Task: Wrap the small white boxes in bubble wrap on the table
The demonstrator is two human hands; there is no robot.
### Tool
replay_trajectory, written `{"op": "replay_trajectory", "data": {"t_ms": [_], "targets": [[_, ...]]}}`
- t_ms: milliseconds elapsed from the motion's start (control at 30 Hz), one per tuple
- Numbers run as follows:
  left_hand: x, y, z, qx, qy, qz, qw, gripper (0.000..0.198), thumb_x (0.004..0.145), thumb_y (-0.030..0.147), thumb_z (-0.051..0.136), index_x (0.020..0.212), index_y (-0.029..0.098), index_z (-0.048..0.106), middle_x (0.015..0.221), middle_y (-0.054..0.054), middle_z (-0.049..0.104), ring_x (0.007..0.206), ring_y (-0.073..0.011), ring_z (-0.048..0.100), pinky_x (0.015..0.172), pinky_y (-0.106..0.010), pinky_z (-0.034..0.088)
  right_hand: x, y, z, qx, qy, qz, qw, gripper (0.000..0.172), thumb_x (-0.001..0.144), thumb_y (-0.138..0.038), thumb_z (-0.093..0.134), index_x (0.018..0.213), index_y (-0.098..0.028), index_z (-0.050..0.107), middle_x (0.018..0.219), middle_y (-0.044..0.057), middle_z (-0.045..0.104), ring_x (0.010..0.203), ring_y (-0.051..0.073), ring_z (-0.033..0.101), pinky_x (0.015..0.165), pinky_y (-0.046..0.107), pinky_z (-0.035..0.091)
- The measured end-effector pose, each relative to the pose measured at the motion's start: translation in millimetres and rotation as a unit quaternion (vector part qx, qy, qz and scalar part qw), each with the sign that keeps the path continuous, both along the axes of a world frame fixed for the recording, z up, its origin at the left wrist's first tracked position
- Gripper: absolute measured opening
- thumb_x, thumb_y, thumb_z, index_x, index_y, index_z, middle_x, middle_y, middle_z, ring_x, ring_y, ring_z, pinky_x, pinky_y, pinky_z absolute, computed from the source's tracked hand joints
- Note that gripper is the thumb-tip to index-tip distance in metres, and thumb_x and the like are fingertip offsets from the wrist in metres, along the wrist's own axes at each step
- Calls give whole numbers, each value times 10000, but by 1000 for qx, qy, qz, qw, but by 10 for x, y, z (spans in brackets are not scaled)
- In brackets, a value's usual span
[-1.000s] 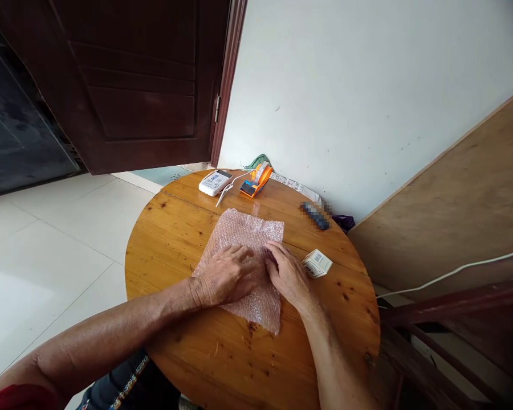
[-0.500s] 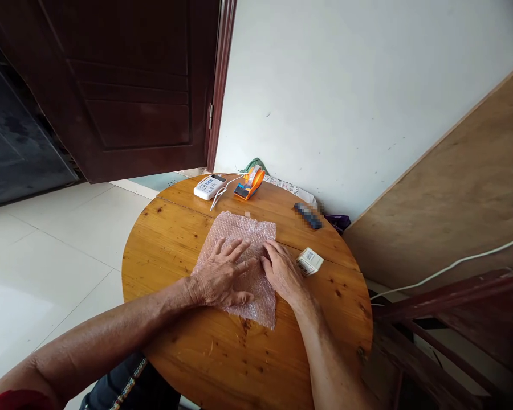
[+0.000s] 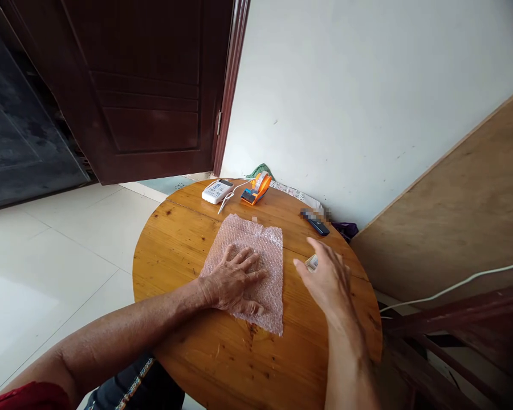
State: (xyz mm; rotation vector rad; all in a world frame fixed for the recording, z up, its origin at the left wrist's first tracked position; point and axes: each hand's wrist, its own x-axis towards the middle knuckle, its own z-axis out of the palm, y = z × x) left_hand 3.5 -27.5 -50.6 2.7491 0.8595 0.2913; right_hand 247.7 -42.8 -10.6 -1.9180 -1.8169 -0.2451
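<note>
A sheet of pinkish bubble wrap point(image 3: 271, 245) lies flat on the round wooden table point(image 3: 175, 250). My left hand point(image 3: 237, 282) rests on it, palm down with fingers spread. To the right of the wrap, my right hand point(image 3: 325, 273) is over a small white box point(image 3: 312, 262), its thumb and fingers apart. Most of the box is hidden beneath that hand, and I cannot tell whether they touch.
Toward the back of the table are a white device point(image 3: 216, 192) with a cable, an orange tape dispenser point(image 3: 256, 189) and a dark elongated object point(image 3: 316, 222), partly blurred. A white wall point(image 3: 325, 102) rises behind; a brown door point(image 3: 154, 85) stands at the left.
My right hand has lifted off the bubble wrap and moved right, over the small box. My left hand stays on the wrap. The whole view has shifted slightly.
</note>
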Motion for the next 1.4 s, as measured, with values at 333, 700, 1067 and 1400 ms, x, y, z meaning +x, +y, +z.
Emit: {"op": "replay_trajectory", "data": {"t_ms": [333,700,1067,1400], "targets": [[6,8,-16,0,-3,-1,1000,940,773,849,422,1495,247,400,1600,-192,271,1469,-463,187,1104,-767,52,-13,-57,52,-49,349,53,935,424,748,-455,700,1107,-239,635,1047,71,740,936,267,682,830,380,513],[-228,146,140,-39,-43,10,998,615,943,623,422,1453,282,459,1571,-99,375,1470,-325,278,1188,-569,202,-500,128,-267,-149,609,107,772,402,642,-438,770,932,-196,635,896,44,726,827,219,658,732,328,510],[-491,359,67,-48,9,86,995,914,689,661,716,1455,248,436,1566,-133,370,1459,-381,267,1190,-585,151,-652,67,-294,-83,380,196,900,410,721,-330,705,1105,-242,589,999,43,720,863,226,667,811,370,528],[-492,349,109,-56,6,83,995,949,682,643,725,1479,243,399,1570,-136,361,1461,-375,260,1191,-578,146,-634,87,-424,-115,267,204,935,495,732,-255,661,1220,-256,579,1132,69,693,1044,270,637,928,435,492]]}}
